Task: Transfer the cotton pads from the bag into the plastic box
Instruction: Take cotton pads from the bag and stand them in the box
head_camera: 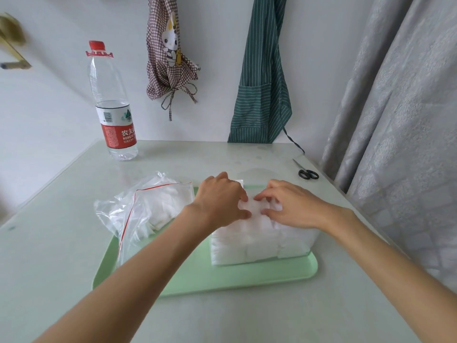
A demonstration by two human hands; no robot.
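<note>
Both of our hands sit over the top of the clear plastic box (pixel 262 243), which stands on the right half of the pale green tray (pixel 222 280) and is packed with white cotton pads (pixel 249 209) up to its rim. Our left hand (pixel 220 201) lies palm down at the box's left top edge, its fingers (pixel 243 194) curled onto the top layer of pads with the thumb pressed against them from the near side. Our right hand (pixel 291 206) comes in from the right, its fingers (pixel 262 195) bent and slightly spread, tips resting on the same top pads; we cannot tell whether either hand pinches a single pad. The fingertips of the two hands almost meet over the middle of the box.

Left of the box, the clear zip bag (pixel 146 206) with a red seal line lies partly on the tray and partly on the surface (pixel 61 256), with more pads inside it. A water bottle (pixel 111 105) stands at the far left of the surface, and black-handled scissors (pixel 306 172) lie at the far right.
</note>
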